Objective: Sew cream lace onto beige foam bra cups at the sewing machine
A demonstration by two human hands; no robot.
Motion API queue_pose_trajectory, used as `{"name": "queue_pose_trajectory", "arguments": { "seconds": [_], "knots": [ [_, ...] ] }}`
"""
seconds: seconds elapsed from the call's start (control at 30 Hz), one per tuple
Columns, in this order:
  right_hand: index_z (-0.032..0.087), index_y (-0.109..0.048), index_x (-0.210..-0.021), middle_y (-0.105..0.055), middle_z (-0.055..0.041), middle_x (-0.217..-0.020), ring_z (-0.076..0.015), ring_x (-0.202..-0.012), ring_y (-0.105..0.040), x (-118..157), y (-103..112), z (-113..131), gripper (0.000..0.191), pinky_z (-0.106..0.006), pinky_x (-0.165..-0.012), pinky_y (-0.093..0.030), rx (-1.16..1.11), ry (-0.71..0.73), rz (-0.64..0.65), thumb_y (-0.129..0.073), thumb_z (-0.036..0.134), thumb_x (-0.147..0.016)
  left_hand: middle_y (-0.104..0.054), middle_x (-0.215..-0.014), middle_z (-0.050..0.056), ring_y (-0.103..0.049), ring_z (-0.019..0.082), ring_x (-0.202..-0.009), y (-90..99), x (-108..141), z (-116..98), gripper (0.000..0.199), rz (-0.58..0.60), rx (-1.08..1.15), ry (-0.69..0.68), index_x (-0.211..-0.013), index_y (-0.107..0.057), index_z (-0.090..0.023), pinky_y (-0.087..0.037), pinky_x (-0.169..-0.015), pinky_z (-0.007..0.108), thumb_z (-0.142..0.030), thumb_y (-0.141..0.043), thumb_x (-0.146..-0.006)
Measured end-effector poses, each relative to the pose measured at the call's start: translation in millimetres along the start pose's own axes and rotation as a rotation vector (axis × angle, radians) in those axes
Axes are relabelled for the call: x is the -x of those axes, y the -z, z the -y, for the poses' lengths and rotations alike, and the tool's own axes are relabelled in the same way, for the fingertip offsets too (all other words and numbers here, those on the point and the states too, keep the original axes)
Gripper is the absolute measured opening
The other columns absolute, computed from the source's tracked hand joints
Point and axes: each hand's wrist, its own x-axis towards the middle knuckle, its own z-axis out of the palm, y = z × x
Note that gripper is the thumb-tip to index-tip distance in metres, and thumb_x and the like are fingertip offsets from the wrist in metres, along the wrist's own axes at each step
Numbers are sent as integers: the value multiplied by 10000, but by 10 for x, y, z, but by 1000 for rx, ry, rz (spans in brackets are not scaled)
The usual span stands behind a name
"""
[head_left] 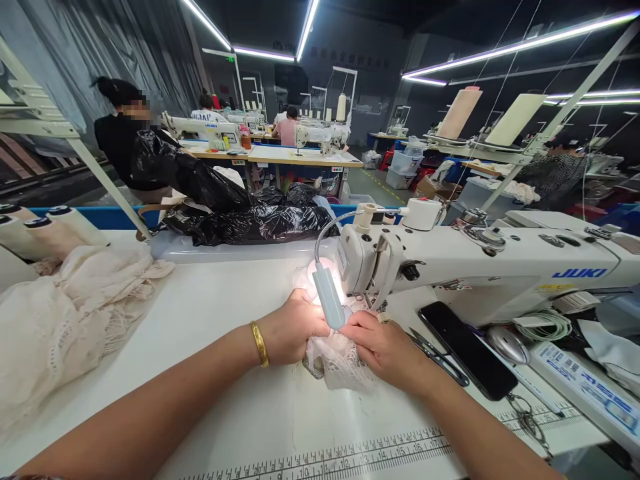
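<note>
A piece of pale lace fabric (343, 363) lies bunched below the head of a white sewing machine (450, 253). My left hand (295, 325) is closed on the fabric's left side, a gold bangle at its wrist. On the right side my right hand (383, 343) pinches the same fabric, its fingers pressed together. A lit grey lamp (329, 297) on a bendy neck hangs between the hands and hides part of the fabric. The needle area is mostly hidden behind lamp and fingers.
Scissors (443, 357), a black phone (467, 350) and a long box (590, 390) lie to the right. More lace fabric (65, 320) is heaped at the left near thread cones (65, 230). Black plastic bags (250, 217) lie behind the table. A person (125, 140) sits beyond, at left.
</note>
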Motion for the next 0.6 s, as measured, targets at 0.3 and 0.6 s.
{"name": "queue_pose_trajectory", "arguments": {
  "seconds": [0.3,0.6],
  "knots": [
    [255,-702,-1189,-653,-58,-1017,-200,-842,-542,-7,-5,26,462,-282,-613,-367,44,8,3,-497,-19,-879,-707,-895,15,-623,210,-837,3,2,-4,210,14,45,18,-866,-703,-247,-377,-983,412,-82,-599,-790],
    [259,-706,-1019,-653,-29,-933,-176,-724,-520,22,38,-25,379,-288,-595,-372,75,30,-25,-493,-14,-864,-717,-863,25,-639,234,-866,25,0,-4,213,42,21,37,-835,-704,-248,-368,-988,440,-87,-609,-734]
  ]
}}
